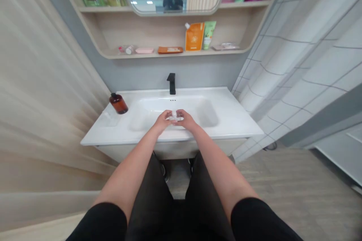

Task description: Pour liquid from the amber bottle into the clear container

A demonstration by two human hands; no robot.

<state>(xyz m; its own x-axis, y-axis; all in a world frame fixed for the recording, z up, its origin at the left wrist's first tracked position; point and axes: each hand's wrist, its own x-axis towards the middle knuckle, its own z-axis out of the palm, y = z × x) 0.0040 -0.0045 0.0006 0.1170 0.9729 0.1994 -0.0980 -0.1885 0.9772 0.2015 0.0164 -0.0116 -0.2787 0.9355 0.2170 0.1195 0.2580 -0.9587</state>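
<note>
The left hand [163,121] and the right hand [185,119] face each other with fingers curled, holding a small clear object [175,118] with a white part between their fingertips. The object is over the front portion of the sink [207,113]; it is too small and blurred to identify. Directly ahead of the hands, a black faucet [172,84] stands behind the basin. Left of the hands, a brown bottle [118,104] with a black cap stands on the white surface [233,122]. Above and beyond the faucet, a shelf [135,55] supports an orange pouch [194,37] beside a green tube [209,35].
</note>
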